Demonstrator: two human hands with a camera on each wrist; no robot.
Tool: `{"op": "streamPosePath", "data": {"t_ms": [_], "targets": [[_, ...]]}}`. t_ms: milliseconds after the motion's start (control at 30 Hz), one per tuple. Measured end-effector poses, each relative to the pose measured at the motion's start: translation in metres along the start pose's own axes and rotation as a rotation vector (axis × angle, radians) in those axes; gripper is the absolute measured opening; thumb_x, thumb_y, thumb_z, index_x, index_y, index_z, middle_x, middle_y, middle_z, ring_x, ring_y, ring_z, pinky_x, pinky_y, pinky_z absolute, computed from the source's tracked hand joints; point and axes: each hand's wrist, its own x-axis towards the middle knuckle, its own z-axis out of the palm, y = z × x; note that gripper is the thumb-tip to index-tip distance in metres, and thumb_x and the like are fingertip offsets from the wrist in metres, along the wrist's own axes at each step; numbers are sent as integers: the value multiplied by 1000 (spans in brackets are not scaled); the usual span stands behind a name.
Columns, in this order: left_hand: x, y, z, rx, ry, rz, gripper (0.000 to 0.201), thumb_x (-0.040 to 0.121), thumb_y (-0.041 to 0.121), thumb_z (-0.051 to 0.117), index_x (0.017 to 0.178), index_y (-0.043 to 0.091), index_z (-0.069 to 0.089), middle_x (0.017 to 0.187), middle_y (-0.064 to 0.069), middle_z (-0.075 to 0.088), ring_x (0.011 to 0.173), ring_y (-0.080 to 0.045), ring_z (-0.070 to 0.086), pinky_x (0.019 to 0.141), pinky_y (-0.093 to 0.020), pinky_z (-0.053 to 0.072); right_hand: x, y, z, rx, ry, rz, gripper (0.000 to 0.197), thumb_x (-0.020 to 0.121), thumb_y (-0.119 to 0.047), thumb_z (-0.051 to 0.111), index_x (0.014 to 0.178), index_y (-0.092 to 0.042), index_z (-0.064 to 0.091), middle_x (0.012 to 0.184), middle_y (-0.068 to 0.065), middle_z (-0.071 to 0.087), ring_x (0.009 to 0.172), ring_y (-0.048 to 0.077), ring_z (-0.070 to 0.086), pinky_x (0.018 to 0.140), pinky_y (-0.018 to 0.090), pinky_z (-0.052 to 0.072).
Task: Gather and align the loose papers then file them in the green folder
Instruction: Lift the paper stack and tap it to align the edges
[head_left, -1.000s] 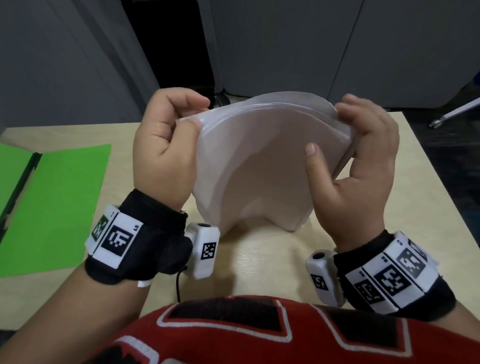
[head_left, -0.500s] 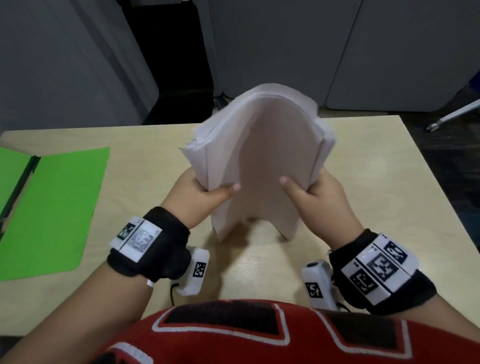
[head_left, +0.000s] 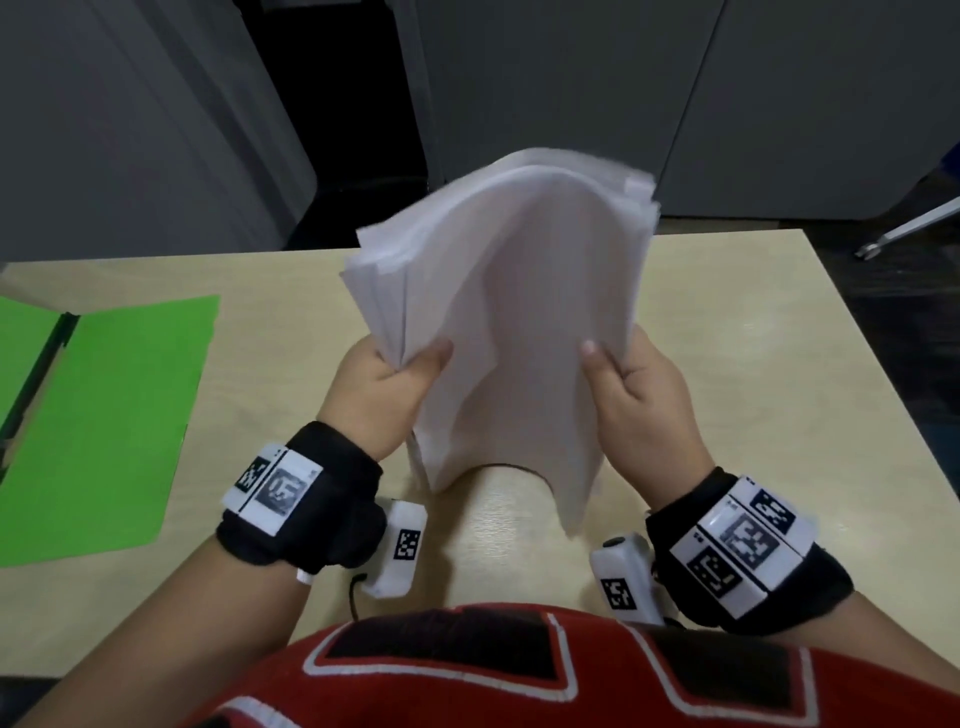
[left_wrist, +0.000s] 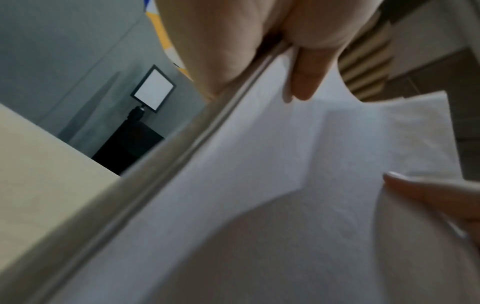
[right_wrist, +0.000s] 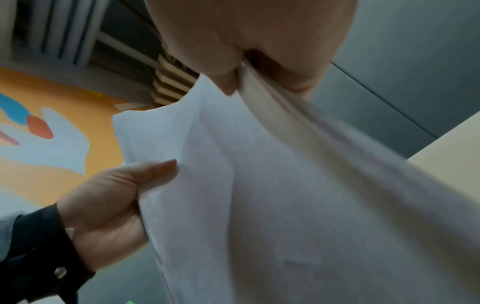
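Observation:
A thick stack of white papers (head_left: 519, 312) stands upright on the table, bowed toward me, its bottom edge on the wood. My left hand (head_left: 387, 387) grips the stack's left edge with the thumb on the near face. My right hand (head_left: 631, 387) grips the right edge the same way. The left wrist view shows the papers (left_wrist: 285, 185) edge-on under my left thumb. In the right wrist view the papers (right_wrist: 259, 185) are pinched at the top and my left hand (right_wrist: 116, 203) holds the far side. The green folder (head_left: 104, 426) lies open flat at the table's left.
The light wooden table (head_left: 753, 395) extends right of the papers. Grey cabinet panels (head_left: 675, 104) stand beyond the far edge, with a dark gap (head_left: 337, 104) at upper left. A metal chair leg (head_left: 909, 228) shows at far right.
Both hands slid from the top corners of the stack down to its lower side edges. The stack went from tightly curled to standing taller and straighter on the table.

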Motion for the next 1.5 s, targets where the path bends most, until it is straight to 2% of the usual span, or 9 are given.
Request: {"op": "streamPosePath", "data": {"t_ms": [167,333,533,733,900,1066,1233,1400,1500], "targets": [[0,2,-12,-151,32,142,20,67,33,71,86,33,72,86,14,74,87,-8,69,78,-29,56,-3,1,-8,184,163,36,25,88,-23,64,105,-38,54,92,-23,66,87,-12,61,73,8,48],[-1,-16,-1,62,-47,-81,10,71,35,65,79,34,70,85,12,73,86,-7,68,84,-34,52,1,18,-1,-304,-236,249,27,91,-22,57,117,-16,60,103,2,68,94,18,61,72,23,40],[-7,-11,0,0,89,30,18,85,20,68,77,35,65,70,32,69,75,17,62,67,-4,46,-1,11,-5,-218,16,165,21,95,-30,53,106,-17,65,72,-20,54,74,10,51,58,17,37],[-2,-22,9,137,-20,-59,19,87,23,66,106,22,63,94,14,67,88,-1,64,74,-11,48,0,25,0,-315,-140,257,23,93,-28,55,106,-13,65,92,5,68,93,25,63,65,24,38],[-7,-8,6,12,69,-4,4,77,28,67,80,28,70,75,16,73,76,5,66,69,-13,51,-1,7,-7,-106,34,84,16,96,-20,52,102,-34,55,79,-32,53,74,-24,52,62,-4,35],[-5,-14,15,115,-20,-137,10,84,27,65,90,20,67,89,2,71,91,-18,67,71,-26,52,5,12,1,-190,-89,94,25,95,-17,50,117,-25,59,83,-16,55,80,5,49,61,-5,33],[-4,-5,12,65,76,-68,6,83,35,63,80,34,68,86,10,72,89,-10,67,77,-28,52,8,9,-3,-47,96,16,20,95,-19,54,102,-37,51,83,-36,50,74,-29,50,62,-6,34],[2,-13,23,180,-11,-187,16,86,23,66,101,19,67,99,-3,70,99,-21,65,83,-30,48,12,16,4,-168,-106,102,14,95,-18,51,105,-26,56,76,-20,53,74,9,50,56,10,36],[6,-10,20,112,82,-169,11,91,24,59,96,18,66,93,-1,69,93,-20,65,80,-30,50,13,11,3,-70,53,35,19,96,-17,50,111,-23,59,81,-23,56,73,-6,52,59,6,35]]}}
